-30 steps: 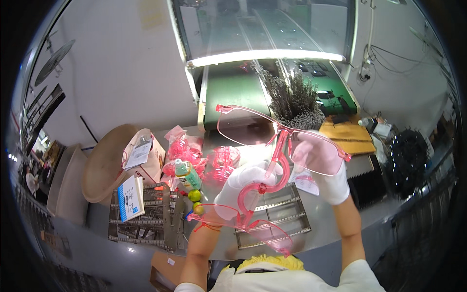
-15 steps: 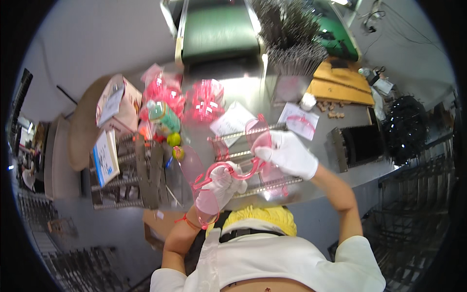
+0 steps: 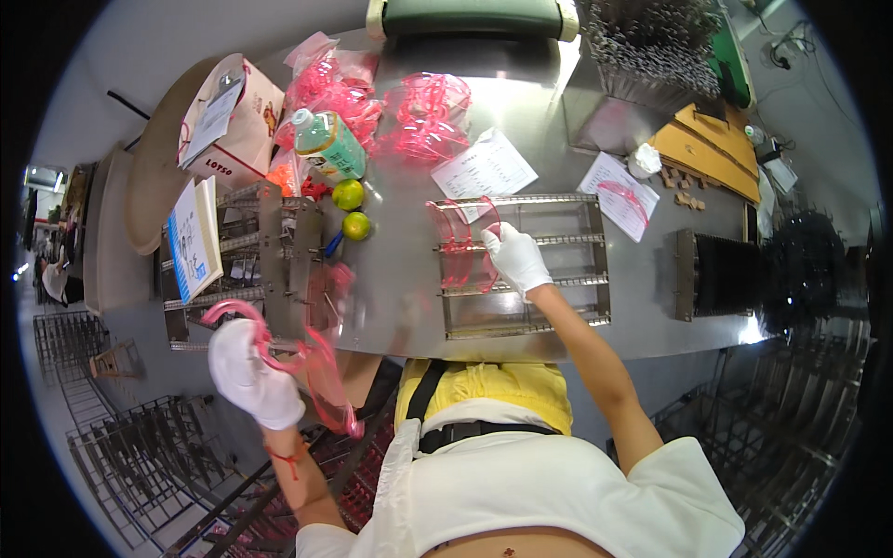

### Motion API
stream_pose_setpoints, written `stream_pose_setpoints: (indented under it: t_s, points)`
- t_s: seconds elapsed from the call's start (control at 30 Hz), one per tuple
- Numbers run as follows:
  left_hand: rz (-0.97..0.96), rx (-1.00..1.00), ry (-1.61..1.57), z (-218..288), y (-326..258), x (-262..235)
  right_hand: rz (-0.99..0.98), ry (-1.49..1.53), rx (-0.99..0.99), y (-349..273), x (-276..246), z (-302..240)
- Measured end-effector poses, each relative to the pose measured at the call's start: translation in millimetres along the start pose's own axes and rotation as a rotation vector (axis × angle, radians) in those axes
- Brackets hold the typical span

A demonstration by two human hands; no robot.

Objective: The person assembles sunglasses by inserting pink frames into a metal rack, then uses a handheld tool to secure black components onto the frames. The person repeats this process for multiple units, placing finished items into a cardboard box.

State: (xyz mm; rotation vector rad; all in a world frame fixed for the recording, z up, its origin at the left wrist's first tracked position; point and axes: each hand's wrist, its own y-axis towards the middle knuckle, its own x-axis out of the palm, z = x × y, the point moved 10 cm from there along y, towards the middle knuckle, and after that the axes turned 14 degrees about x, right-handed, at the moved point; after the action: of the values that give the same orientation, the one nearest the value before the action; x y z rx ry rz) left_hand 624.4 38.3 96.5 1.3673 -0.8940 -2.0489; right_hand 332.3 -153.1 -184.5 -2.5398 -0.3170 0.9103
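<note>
My gloved right hand [image 3: 518, 260] pinches a thin pink eyeglass frame [image 3: 490, 270] at the slatted metal rack [image 3: 525, 328] on the table. Other pink frames [image 3: 454, 246] stand in the rack's left end, beside the one in my fingers. Out at the lower left, past the table's front edge, my gloved left hand [image 3: 249, 372] is closed round pink eyeglass frames [image 3: 326, 372]. They are blurred by motion, so I cannot tell how many there are.
Bagged pink frames [image 3: 426, 116], a green-labelled bottle [image 3: 330, 146] and green fruit [image 3: 355, 225] lie behind and left of the rack. Papers [image 3: 484, 173] flank it. At left, a booklet [image 3: 193, 240] rests on another metal rack [image 3: 288, 246]; a dark rack [image 3: 716, 274] stands at right.
My left hand has swung left and down, away from the rack, carrying pink frames. My right hand stays at the rack with a pink frame. The view has shifted, showing more of the rack.
</note>
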Motion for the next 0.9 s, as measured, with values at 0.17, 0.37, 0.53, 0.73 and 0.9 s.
stream_pose_setpoints:
  t_s: [0.17, 0.37, 0.53, 0.73, 0.9]
  points:
    - [0.096, 0.206, 0.771, -113, 113, -67, 0.161, -0.291, 0.009, 9, 5, -9]
    - [-0.078, -0.162, 0.986, -251, 237, -97, 0.079, -0.312, 0.073, 13, 14, -19]
    - [-0.304, 0.310, 0.008, -22, 229, 235, 0.249, -0.391, 0.186, 11, -10, -3]
    - [-1.091, 0.090, -0.188, -72, 93, 471, 0.045, -0.179, 0.190, 17, 21, 6]
    - [-0.959, 0.213, -0.003, -81, 89, 501, -0.024, -0.275, 0.221, 11, 25, -5]
